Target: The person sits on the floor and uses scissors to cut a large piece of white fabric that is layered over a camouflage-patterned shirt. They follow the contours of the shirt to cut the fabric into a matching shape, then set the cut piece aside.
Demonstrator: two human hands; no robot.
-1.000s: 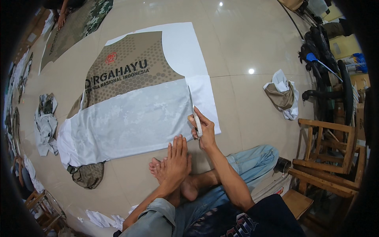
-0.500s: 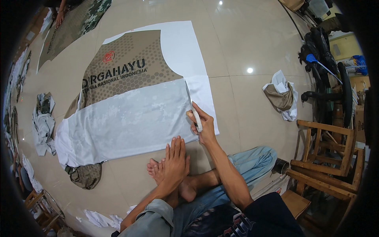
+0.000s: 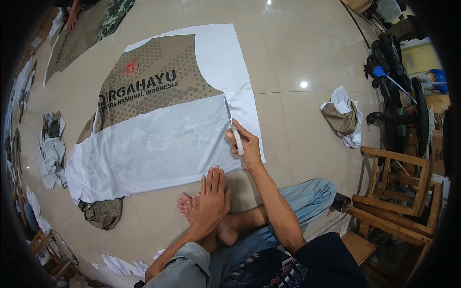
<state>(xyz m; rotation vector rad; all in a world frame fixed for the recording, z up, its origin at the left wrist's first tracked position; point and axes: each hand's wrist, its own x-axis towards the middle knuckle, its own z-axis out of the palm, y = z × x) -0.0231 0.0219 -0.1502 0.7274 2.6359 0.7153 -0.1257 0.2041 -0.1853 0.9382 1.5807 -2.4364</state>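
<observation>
A printed garment panel (image 3: 153, 67), olive with a honeycomb pattern, dark lettering and a red emblem, lies on a larger white sheet (image 3: 230, 53); its lower part is covered by pale grey-white fabric (image 3: 149, 149). My right hand (image 3: 246, 149) grips long scissors (image 3: 236, 137) with a white-wrapped handle, blades pointing away from me along the right side of the pale fabric, close to the olive panel's lower corner. My left hand (image 3: 211, 197) lies over my bare foot (image 3: 189, 206), fingers stretched out with tips at the fabric's near edge.
Bunched cloths (image 3: 342, 117) lie right and left (image 3: 52, 153). Wooden stools (image 3: 398, 153) and black chair parts (image 3: 394, 115) line the right. A dark patterned cloth (image 3: 117, 211) pokes from beneath the panel. Another person's hand (image 3: 72, 21) rests by camouflage fabric (image 3: 96, 31) at top left.
My right hand and scissors have moved a little forward, away from me, along the fabric's right side. My left hand has stayed in about the same place.
</observation>
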